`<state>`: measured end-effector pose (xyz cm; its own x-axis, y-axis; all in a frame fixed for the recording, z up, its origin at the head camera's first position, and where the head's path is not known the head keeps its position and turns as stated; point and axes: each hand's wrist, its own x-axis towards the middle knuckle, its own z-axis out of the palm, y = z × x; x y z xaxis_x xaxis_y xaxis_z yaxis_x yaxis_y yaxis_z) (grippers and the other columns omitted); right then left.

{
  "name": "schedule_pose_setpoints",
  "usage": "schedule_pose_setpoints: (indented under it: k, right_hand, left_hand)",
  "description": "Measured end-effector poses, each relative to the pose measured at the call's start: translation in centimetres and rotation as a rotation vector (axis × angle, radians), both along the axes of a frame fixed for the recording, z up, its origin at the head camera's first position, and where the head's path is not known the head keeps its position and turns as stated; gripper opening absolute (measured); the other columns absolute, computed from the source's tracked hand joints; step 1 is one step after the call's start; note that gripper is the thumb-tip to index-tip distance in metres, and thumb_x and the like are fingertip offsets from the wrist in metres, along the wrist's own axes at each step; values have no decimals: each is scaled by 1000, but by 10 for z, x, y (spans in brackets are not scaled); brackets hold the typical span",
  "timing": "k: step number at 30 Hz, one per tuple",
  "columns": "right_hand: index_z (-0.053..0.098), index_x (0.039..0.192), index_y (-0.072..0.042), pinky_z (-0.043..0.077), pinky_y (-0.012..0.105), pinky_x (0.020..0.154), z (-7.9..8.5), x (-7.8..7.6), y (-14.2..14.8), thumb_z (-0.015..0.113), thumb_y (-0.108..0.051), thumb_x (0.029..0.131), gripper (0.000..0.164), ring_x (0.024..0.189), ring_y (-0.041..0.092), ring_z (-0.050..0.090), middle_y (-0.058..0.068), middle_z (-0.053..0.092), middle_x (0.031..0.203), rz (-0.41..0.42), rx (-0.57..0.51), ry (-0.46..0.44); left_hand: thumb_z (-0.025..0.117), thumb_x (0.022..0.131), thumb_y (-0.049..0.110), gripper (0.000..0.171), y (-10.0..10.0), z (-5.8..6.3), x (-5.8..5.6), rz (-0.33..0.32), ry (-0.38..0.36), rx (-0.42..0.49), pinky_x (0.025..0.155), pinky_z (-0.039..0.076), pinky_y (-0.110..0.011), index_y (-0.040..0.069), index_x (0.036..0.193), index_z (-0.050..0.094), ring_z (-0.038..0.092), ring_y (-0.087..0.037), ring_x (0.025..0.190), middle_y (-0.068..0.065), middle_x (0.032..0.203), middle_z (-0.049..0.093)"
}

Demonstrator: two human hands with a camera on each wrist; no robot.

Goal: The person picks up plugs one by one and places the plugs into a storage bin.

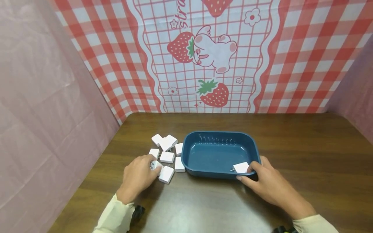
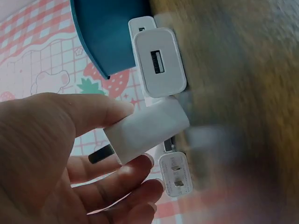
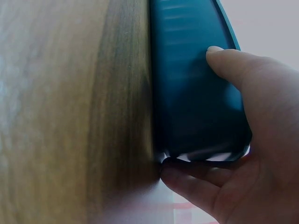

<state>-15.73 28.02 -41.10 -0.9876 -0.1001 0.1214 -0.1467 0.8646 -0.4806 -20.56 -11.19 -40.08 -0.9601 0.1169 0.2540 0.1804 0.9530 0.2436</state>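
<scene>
My left hand (image 1: 138,176) pinches a white USB wall charger (image 2: 147,129) between thumb and fingers, its dark prongs toward the palm. Around it on the table lie several more white chargers (image 1: 167,157), one showing a USB port in the left wrist view and another its metal prongs. Just right of them stands a blue rectangular bin (image 1: 215,173). My right hand (image 1: 269,186) grips the bin at its near right corner, thumb on the near wall and fingers round the right side. Inside the bin, by that corner, sits one white charger (image 1: 241,167).
The wooden table (image 1: 306,155) reaches back to a red checked cloth (image 1: 303,58) with strawberry prints. A pale pink cloth (image 1: 52,113) hangs along the left side. Two chargers touch or nearly touch the bin's left wall.
</scene>
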Motion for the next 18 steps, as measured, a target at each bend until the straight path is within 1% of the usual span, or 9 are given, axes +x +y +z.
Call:
schedule_pose_setpoints:
  k: [5,10,13,18]
  right_hand:
    - [63,89,-14,52,52,72,0,0,0,73,-55,85,42,87,30,60,28,49,126,-7,5,-12]
    - [63,88,-14,52,51,71,-1,0,0,74,-53,85,41,87,30,59,27,50,125,-7,8,-2]
    - [63,88,-15,52,51,72,-1,0,0,75,-52,85,40,87,30,59,26,50,123,-8,8,1]
    - [62,88,-14,51,52,72,-1,0,0,72,-56,86,42,88,31,59,27,50,123,0,7,0]
  left_hand:
    - [76,81,39,31,0,-1,1,45,16,64,57,48,-47,15,98,67,65,-24,75,-6,85,69]
    - [77,82,42,34,0,-6,2,67,45,111,59,48,-45,15,97,63,64,-23,74,-3,83,68]
    - [77,81,42,33,0,-8,3,75,59,124,59,47,-45,16,96,63,63,-23,73,-1,82,67]
    - [79,80,41,31,-3,-9,4,67,85,136,58,47,-45,16,92,62,64,-23,70,-1,80,68]
